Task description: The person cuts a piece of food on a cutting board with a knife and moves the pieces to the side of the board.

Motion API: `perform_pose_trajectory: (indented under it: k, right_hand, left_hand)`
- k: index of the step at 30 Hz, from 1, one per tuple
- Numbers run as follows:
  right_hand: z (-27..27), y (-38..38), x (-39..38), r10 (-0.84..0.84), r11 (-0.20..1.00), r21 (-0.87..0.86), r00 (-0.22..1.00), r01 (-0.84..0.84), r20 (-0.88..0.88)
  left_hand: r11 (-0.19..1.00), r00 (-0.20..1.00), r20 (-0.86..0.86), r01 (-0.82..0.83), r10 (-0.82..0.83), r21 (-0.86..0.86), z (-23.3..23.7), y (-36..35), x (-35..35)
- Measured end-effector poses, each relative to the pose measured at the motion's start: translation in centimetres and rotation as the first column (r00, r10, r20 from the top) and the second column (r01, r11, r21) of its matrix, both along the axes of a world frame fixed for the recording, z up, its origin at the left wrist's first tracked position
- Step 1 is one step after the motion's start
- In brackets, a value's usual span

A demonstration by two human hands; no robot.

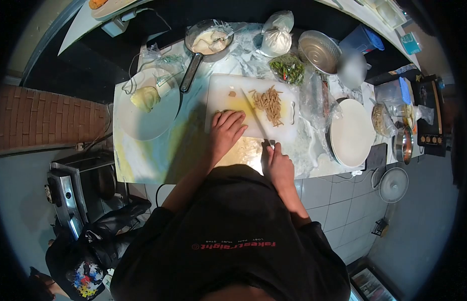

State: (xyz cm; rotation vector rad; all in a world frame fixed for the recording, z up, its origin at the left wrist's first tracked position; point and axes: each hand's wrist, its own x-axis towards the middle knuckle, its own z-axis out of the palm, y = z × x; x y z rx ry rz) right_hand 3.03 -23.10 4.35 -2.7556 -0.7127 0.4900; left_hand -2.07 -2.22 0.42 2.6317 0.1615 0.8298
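My right hand (pixel 280 168) is closed round the handle of a kitchen knife (pixel 253 111), whose long blade lies slantwise over the white cutting board (pixel 221 90). Beside the blade, on its right, is a pile of thin brown strips (pixel 269 105) of food. A small brown piece (pixel 232 94) lies alone left of the knife tip. My left hand (pixel 227 129) rests at the board's near left part, fingers bent and close together, left of the blade. Whatever is under those fingers is hidden.
Behind the board stand a pan (pixel 212 42) with pale contents, a tied bag of white powder (pixel 277 37), a bag of green chillies (pixel 287 67) and a metal bowl (pixel 318 50). A white plate (pixel 138 123) is at left, another large white plate (pixel 351 133) at right.
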Motion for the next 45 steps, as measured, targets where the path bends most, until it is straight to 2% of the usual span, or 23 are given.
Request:
perform_pose_trajectory:
  k: [1, 2, 3, 5, 6, 8, 12, 14, 26, 36, 42, 45]
  right_hand:
    - [-0.1, -0.3, 0.3, -0.016, 1.000, 0.022, 1.000, 0.015, 0.016]
    - [-0.6, -0.6, 0.7, -0.055, 0.992, 0.108, 0.997, 0.061, -0.059]
    - [-0.5, -0.7, 0.9, -0.057, 0.992, 0.110, 0.997, 0.063, -0.058]
    - [0.0, -0.9, 1.1, -0.063, 0.933, 0.328, 0.965, 0.148, -0.256]
    - [0.3, -0.9, 1.1, -0.064, 0.932, 0.329, 0.965, 0.149, -0.256]
    - [0.6, -0.7, 1.1, -0.053, 0.904, 0.375, 0.922, 0.208, -0.384]
    - [0.9, -0.2, 0.3, -0.055, 0.928, 0.333, 0.945, 0.167, -0.323]
    - [1.1, 0.1, 0.0, -0.026, 0.961, 0.249, 0.940, 0.117, -0.340]
    - [1.3, 0.4, -0.4, -0.030, 0.974, 0.207, 0.957, 0.093, -0.289]
    - [0.7, 0.5, -0.2, -0.003, 0.979, 0.194, 0.949, 0.067, -0.314]
    - [0.6, 1.7, -0.7, 0.008, 0.995, 0.098, 0.975, 0.014, -0.223]
    - [0.5, 1.9, -0.7, 0.020, 0.998, 0.067, 0.993, -0.012, -0.119]
  left_hand:
    - [1.000, 1.000, -0.006, 0.005, -0.005, -0.011, 0.0, 0.0, 0.0]
    - [1.000, 1.000, -0.013, 0.010, -0.011, -0.022, 0.0, 0.0, -0.1]
    - [1.000, 1.000, -0.012, 0.012, -0.012, -0.020, 0.0, 0.1, -0.1]
    - [1.000, 1.000, -0.012, 0.017, -0.017, -0.025, -0.1, 0.1, 0.0]
    - [1.000, 1.000, -0.012, 0.018, -0.018, -0.024, -0.1, 0.0, 0.0]
    - [0.999, 1.000, -0.002, 0.010, -0.010, -0.030, 0.0, 0.0, 0.0]
    - [1.000, 1.000, 0.006, 0.005, -0.005, -0.022, -0.3, 0.0, 0.0]
    - [1.000, 1.000, 0.017, 0.002, -0.002, -0.019, -0.5, 0.0, 0.0]
    - [1.000, 1.000, 0.020, 0.012, -0.012, -0.024, -0.3, 0.2, 0.1]
    - [0.999, 1.000, 0.018, 0.019, -0.018, -0.037, -0.3, 0.2, 0.0]
    - [0.999, 1.000, 0.025, 0.006, -0.005, -0.036, -0.3, 0.1, 0.0]
    - [1.000, 1.000, 0.014, 0.001, -0.001, -0.029, -0.3, 0.1, -0.2]
